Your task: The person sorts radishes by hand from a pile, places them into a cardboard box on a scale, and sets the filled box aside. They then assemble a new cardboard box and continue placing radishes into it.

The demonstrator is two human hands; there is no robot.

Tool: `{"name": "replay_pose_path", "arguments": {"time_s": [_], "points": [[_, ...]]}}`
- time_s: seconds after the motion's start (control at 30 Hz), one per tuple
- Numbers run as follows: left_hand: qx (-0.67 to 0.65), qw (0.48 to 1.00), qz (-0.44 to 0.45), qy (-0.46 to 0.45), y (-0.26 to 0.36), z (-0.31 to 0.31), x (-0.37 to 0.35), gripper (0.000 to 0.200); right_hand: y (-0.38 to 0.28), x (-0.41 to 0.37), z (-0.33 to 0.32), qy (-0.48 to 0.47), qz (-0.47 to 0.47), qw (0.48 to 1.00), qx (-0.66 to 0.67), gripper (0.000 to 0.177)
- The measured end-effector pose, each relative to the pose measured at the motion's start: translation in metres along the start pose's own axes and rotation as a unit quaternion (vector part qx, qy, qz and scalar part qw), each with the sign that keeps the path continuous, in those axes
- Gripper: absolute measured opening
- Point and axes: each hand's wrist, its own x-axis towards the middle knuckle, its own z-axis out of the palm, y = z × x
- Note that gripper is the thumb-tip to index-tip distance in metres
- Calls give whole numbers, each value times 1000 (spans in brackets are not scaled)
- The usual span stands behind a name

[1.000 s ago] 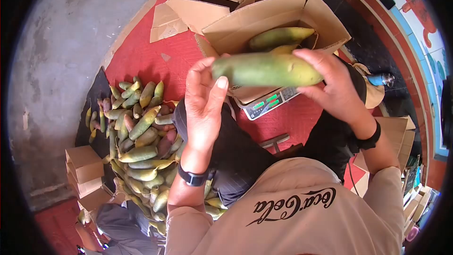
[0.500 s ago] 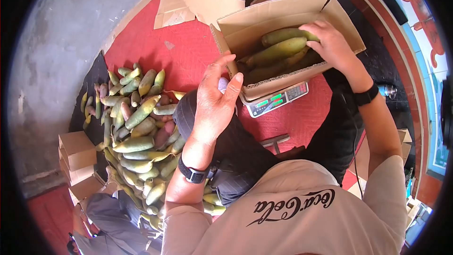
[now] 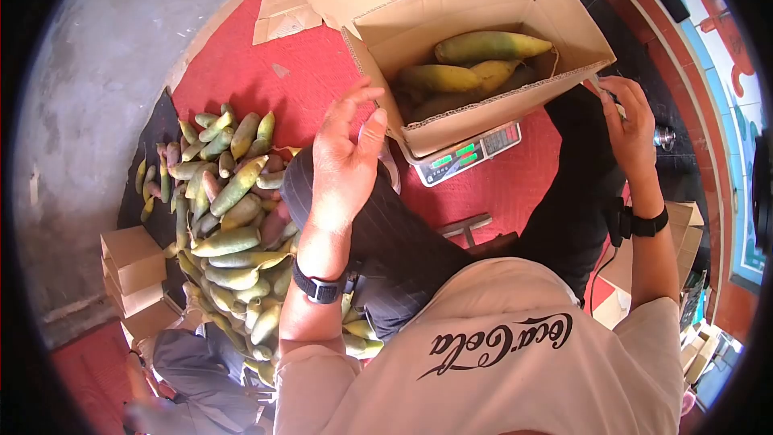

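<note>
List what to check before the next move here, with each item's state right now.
1. Left hand empty: ok, open above the knee.
2. Right hand free: cannot tell, fingers at the box corner.
3. Cardboard box on the scale: ok.
4. Room in the box: ok, fruit covers only the bottom.
5. Pile of fruit within left reach: ok, likely.

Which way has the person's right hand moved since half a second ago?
Yes. The right hand left the inside of the cardboard box and now lies just outside its right-hand corner.
</note>
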Motion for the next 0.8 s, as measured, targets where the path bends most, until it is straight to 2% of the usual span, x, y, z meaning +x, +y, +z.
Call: {"name": "replay_pose_path", "arguments": {"time_s": [0.13, 0.2, 0.4, 0.8], "points": [[-20, 1000, -7, 3, -2, 0, 0, 25, 22, -25, -8, -17, -12, 997, -75, 12], [-11, 1000, -2, 2, -1, -1, 0, 24, 33, -38, -7, -22, 19, 994, -105, 10], [-2, 1000, -11, 0, 3, 0, 2, 23, 50, -58, 8, -30, -26, 989, -142, 10], [-2, 1000, -10, 5, 0, 1, 5, 22, 48, -59, 13, -7, -28, 987, -157, 9]]}}
